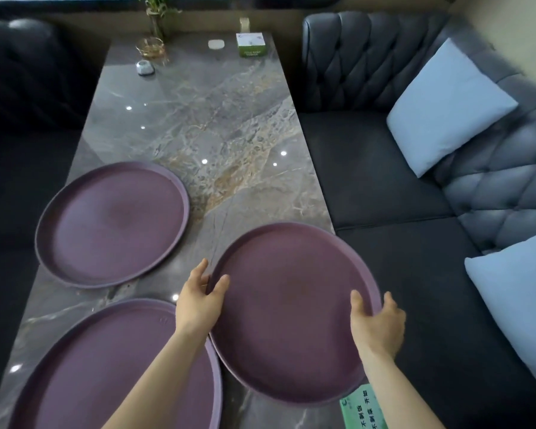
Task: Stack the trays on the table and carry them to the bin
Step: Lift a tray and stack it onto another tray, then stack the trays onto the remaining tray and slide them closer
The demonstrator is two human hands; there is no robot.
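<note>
- 3 round purple trays on the marble table (198, 125); the right tray (294, 314) sits at the table's right edge, its rim overhanging toward the sofa (384, 168); the overhang likely gives fingers room to get under it.
- Left hand (198, 301) at the right tray's left rim; thumb over the lip, fingers (202, 267) spread along the outside; grasping the rim, though how firmly I cannot tell.
- Right hand (379, 320) at the opposite rim, thumb on the inner face, fingers curled round the outer edge; also grasping; the 2 hands oppose each other across the width, a hold that keeps a wide flat thing level.
- Whether the right tray is lifted or resting on the table: cannot tell; its near-left rim overlaps the near tray (115, 370).
- Far tray (112, 224) lies flat and untouched, apart from the other 2, at the table's left side.
- Judgement: stacking is at its 1st step; no tray sits on another yet; the near tray just beside looks the natural base.
- Green card (364, 410) shows partly under the right tray's near rim; it could drag along.
- Glass (150, 49), small white disc (215, 44) and green box (251, 44) stand at the far end, well apart from the work.
- No bin in view.
</note>
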